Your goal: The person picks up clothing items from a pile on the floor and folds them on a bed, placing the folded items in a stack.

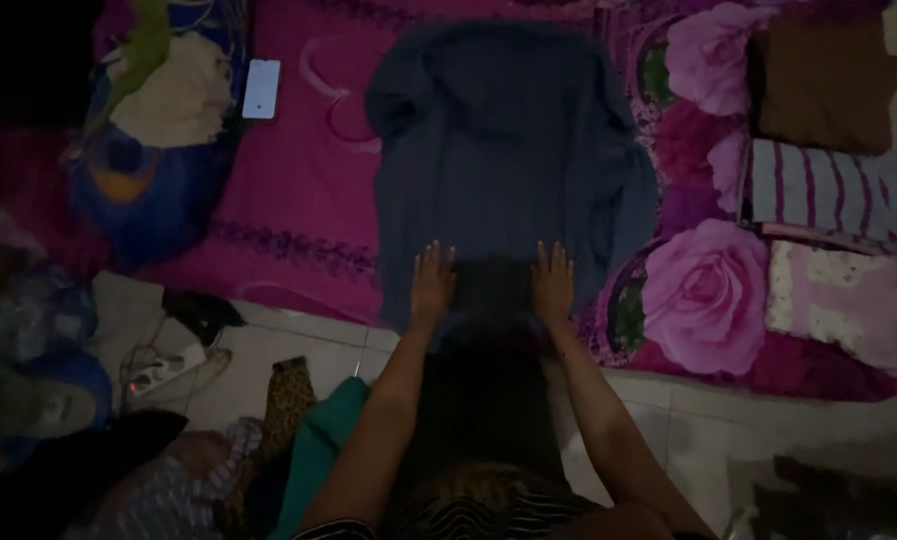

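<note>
pink floral bedding (298, 200): both hands (433, 283) (552, 283) flat on dark blue garment (503, 150).

Dim light; pale tiled floor (688, 420); magenta floral bedspread (298, 190).

I see a phone (261, 88) on the pink bedspread (298, 190), folded clothes (833, 150) stacked at right, and a power strip (163, 372) on the floor (688, 420).

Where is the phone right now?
In the head view, the phone lies screen-up on the pink blanket at upper left, between a pile of clothes and the dark blue garment under both hands.
</note>
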